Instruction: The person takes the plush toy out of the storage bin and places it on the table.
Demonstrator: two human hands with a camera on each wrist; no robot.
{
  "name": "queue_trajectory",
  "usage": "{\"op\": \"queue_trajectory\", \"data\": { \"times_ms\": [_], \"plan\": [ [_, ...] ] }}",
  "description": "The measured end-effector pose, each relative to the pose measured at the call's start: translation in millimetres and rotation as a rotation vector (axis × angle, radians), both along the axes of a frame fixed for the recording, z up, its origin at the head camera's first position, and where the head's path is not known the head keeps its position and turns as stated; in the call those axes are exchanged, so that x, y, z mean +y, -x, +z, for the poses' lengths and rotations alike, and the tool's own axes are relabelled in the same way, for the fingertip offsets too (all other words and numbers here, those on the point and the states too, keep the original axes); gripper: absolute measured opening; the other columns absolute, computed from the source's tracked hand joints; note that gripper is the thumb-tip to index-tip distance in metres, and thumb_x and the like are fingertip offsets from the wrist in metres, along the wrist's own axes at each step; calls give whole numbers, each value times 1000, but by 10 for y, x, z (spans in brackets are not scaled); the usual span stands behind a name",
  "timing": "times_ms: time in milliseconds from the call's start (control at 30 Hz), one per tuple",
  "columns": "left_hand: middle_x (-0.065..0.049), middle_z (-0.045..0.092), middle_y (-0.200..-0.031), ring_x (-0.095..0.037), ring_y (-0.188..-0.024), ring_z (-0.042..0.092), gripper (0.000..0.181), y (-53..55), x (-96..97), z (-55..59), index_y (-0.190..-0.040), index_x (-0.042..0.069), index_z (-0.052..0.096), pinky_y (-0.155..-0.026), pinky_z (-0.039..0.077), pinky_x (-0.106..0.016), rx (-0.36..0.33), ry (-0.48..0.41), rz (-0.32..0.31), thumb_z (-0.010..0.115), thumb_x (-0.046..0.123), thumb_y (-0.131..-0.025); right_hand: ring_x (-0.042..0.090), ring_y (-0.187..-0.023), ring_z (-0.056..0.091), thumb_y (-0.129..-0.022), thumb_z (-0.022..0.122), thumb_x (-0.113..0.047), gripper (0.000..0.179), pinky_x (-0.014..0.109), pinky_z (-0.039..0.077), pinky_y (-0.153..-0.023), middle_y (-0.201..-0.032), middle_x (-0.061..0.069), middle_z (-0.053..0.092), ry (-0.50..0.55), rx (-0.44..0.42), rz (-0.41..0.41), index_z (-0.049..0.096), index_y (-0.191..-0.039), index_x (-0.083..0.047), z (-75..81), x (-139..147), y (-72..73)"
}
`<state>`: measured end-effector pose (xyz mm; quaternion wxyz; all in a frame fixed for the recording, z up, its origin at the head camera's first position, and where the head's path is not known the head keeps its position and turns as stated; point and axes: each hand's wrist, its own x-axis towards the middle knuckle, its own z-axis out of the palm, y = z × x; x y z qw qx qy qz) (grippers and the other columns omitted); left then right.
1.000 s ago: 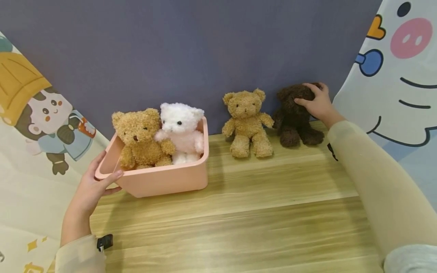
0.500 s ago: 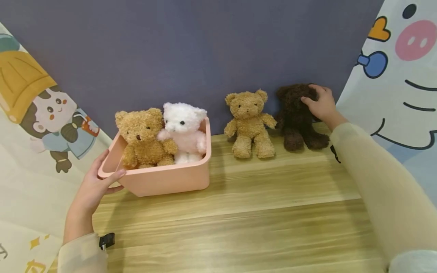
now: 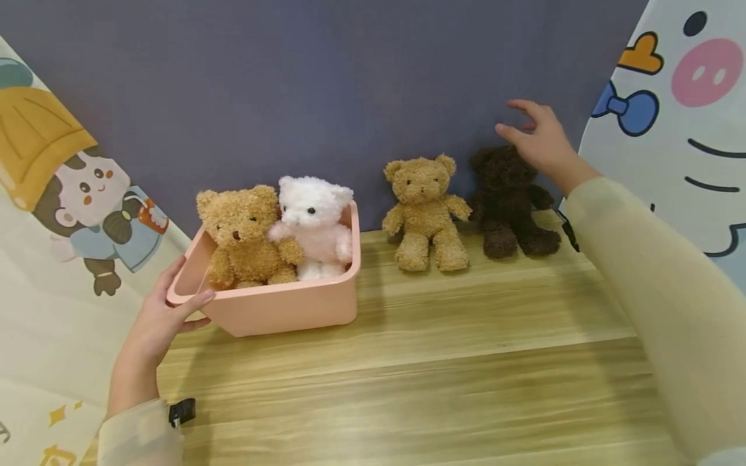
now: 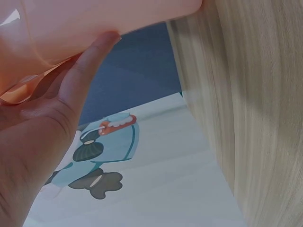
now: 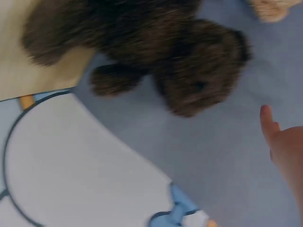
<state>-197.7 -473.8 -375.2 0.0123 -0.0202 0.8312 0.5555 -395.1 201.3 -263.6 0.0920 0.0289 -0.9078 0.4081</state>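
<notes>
My left hand (image 3: 156, 323) grips the near left corner of a pink plastic bin (image 3: 285, 307), thumb over the rim and fingers beneath it. Inside the bin sit a golden-brown teddy bear (image 3: 247, 249) and a white and pale pink plush bear (image 3: 315, 220). To the bin's right, a tan teddy bear (image 3: 428, 217) sits against the grey backdrop. Beside it is a dark brown teddy bear (image 3: 507, 204). Above that bear's head my right hand (image 3: 542, 139) hovers with fingers spread, holding nothing; the right wrist view shows a gap between the hand and the bear (image 5: 142, 42).
A wood-grain tabletop (image 3: 408, 375) runs under everything. Behind the bears hangs a grey cloth (image 3: 350, 84). Printed cartoon sheets flank both sides, the left sheet (image 3: 58, 323) near the bin and the right sheet (image 3: 658, 168) beyond the dark bear.
My right hand has let go of the dark brown bear's head and risen above it. The bear stays seated beside the tan one. My left hand keeps its hold on the bin.
</notes>
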Motion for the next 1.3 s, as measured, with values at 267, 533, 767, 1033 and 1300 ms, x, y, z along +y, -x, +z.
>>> {"op": "queue_trajectory", "data": {
  "times_ms": [267, 533, 767, 1033, 1300],
  "plan": [
    [-27, 6, -177, 11, -114, 50, 94, -3, 11, 11, -173, 34, -2, -78, 68, -30, -6, 31, 1, 65, 27, -108, 28, -163, 27, -103, 60, -56, 78, 56, 39, -128, -181, -2, 2, 158, -22, 141, 20, -169, -43, 329, -656, -46],
    [-29, 6, -176, 3, -121, 51, 93, 42, 47, -5, -173, 32, -2, -77, 68, -30, 3, 26, 3, 64, 29, -108, 28, -159, 37, -101, 65, -56, 82, 50, 44, -126, -180, -1, 7, 196, 4, 236, 24, -169, -41, 411, -1199, -78],
    [-31, 4, -176, 4, -118, 52, 93, 53, 60, -7, -173, 29, -2, -75, 68, -29, 6, -15, 5, 64, 28, -108, 26, -154, 45, -101, 66, -55, 80, 46, 52, -119, -180, 0, 7, 180, -4, 301, 25, -169, -41, 345, -1625, -118],
    [-34, 3, -175, 17, -102, 58, 93, 18, 56, -38, -174, 26, -2, -73, 68, -30, 18, -67, 8, 64, 26, -108, 25, -147, 52, -100, 69, -55, 79, 45, 59, -108, -180, -2, 9, 210, -21, 374, 30, -167, -41, 120, -2032, -194],
    [-33, 2, -175, 15, -102, 61, 93, 41, 73, -25, -174, 27, -2, -74, 68, -30, 14, -82, 5, 63, 25, -107, 39, -146, 51, -98, 73, -53, 81, 35, 68, -88, -178, 6, 7, 232, -55, 455, 34, -167, -36, -112, -2425, -269]
  ]
}}
